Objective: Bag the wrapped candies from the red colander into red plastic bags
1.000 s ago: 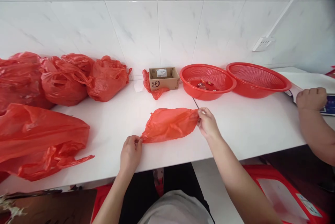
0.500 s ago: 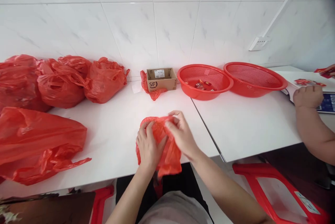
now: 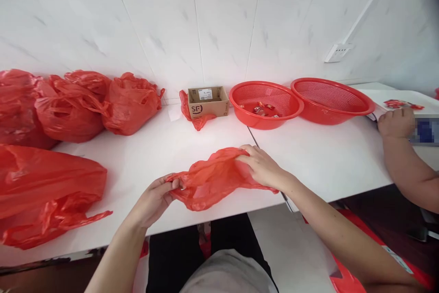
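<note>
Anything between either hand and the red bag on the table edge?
Nothing visible. The left hand pinches the red bag at its left end, and the right hand rests on its right part, both touching it directly on the white table.

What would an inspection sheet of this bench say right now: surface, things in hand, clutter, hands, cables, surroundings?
Surface: white table, seam between two tops.
Things in hand: one empty red plastic bag, stretched between both hands at the front edge.
Clutter: filled red bags at left; small cardboard box; two red mesh baskets, the nearer holding a few wrapped pieces.
Hands: left hand pinches the bag's left end; right hand grips its right end.
Cables: nothing seen; a wall socket with conduit.
Surroundings: white tiled wall; another person's arm at right.
</note>
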A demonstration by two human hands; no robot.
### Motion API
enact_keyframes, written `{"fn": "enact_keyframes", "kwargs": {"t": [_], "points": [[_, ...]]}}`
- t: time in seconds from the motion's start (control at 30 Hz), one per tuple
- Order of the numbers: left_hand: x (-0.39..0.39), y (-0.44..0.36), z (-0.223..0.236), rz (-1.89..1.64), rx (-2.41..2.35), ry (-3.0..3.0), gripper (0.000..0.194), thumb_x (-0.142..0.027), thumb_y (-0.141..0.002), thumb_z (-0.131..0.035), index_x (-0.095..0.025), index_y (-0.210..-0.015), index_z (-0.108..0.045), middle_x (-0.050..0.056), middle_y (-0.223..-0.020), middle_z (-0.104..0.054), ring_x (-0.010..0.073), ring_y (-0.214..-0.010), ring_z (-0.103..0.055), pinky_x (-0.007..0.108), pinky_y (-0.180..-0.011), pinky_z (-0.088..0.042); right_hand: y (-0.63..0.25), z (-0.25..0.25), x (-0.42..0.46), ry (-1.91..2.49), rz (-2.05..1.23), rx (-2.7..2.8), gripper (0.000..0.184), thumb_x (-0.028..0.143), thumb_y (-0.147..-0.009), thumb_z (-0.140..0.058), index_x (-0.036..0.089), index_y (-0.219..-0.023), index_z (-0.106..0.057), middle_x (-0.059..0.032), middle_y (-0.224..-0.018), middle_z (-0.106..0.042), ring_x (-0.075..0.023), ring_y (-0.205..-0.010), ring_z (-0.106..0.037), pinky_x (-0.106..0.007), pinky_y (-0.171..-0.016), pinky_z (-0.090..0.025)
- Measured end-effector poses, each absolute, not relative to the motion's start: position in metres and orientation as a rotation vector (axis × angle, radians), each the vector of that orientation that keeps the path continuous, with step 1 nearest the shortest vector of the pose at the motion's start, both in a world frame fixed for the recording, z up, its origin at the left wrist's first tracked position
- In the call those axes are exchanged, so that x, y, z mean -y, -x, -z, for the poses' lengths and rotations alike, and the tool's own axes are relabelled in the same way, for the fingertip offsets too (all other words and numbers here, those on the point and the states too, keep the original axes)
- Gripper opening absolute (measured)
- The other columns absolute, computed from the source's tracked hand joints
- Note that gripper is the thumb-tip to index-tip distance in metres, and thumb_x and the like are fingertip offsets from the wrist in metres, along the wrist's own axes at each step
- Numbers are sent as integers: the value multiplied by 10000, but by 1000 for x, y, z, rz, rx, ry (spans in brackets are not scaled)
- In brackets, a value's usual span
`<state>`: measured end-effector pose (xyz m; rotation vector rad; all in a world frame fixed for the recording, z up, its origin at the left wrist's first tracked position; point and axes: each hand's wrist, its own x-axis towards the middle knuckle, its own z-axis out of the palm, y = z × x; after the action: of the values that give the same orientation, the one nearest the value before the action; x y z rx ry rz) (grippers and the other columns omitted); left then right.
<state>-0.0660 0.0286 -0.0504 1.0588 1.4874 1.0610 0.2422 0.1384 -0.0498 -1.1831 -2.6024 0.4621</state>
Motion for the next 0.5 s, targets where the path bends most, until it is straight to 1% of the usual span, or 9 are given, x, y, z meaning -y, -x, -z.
{"fn": "enact_keyframes", "kwargs": {"t": [0.07,0.1,0.17,0.2,0.27,0.33,0.37,0.43,0.5], "points": [[-27,59,55,-1148,-1403,-919,216,-364,-689,-556,-225,-573,-438,27,-629,-551,163,-579,-544,323,-588,-515,-240,56,-140,1255,-302,2606,604,-46,-762,-449,230,-1270,-625,-108,-1422,-459,-298,-1204,-488,-452,-993,-430],[-27,56,58,-1182,-1377,-861,189,-349,-674,-553,-228,-583,-439,20,-607,-540,156,-547,-533,315,-558,-510,-238,58,-141,1301,-280,2583,584,-28,-771,-469,210,-1286,-608,-119,-1445,-444,-308,-1213,-484,-462,-1004,-426],[-27,50,63,-1224,-1337,-772,105,-326,-666,-554,-229,-651,-515,22,-618,-567,164,-540,-556,317,-542,-517,-237,61,-143,1399,-342,2477,508,17,-796,-494,167,-1270,-600,-142,-1455,-439,-314,-1222,-491,-467,-1019,-424],[-26,48,64,-1230,-1321,-744,110,-334,-682,-555,-228,-709,-563,34,-656,-604,182,-576,-592,328,-556,-529,-236,62,-144,1433,-438,2401,473,44,-812,-495,161,-1259,-594,-148,-1434,-465,-304,-1206,-513,-459,-1008,-437],[-24,42,65,-1227,-1279,-689,238,-424,-755,-538,-226,-847,-633,74,-780,-675,236,-707,-664,357,-596,-551,-233,63,-146,1421,-750,2212,442,99,-840,-484,188,-1265,-566,-124,-1352,-549,-262,-1138,-577,-419,-950,-485],[-20,35,64,-1232,-1223,-676,400,-553,-793,-527,-234,-1000,-651,103,-944,-708,280,-857,-689,375,-646,-564,-227,64,-146,1295,-1121,1972,477,135,-834,-479,236,-1299,-513,-76,-1258,-624,-216,-1066,-625,-364,-883,-522],[-19,30,63,-1228,-1198,-707,463,-583,-773,-572,-250,-1087,-636,104,-1037,-705,290,-926,-686,378,-684,-568,-223,65,-146,1219,-1281,1836,503,141,-813,-477,250,-1304,-493,-57,-1215,-648,-201,-1038,-639,-341,-853,-532],[-17,23,63,-1205,-1240,-837,625,-527,-683,-732,-293,-1236,-564,85,-1164,-679,287,-1004,-672,378,-761,-567,-214,66,-146,1121,-1501,1580,507,144,-749,-460,236,-1245,-510,-40,-1086,-685,-189,-948,-661,-315,-789,-539],[-18,20,66,-1190,-1378,-916,695,-403,-614,-824,-279,-1243,-558,69,-1138,-690,270,-986,-674,370,-796,-558,-208,66,-147,1120,-1583,1424,418,170,-715,-426,202,-1109,-560,-29,-883,-676,-178,-781,-653,-299,-691,-525]]}}
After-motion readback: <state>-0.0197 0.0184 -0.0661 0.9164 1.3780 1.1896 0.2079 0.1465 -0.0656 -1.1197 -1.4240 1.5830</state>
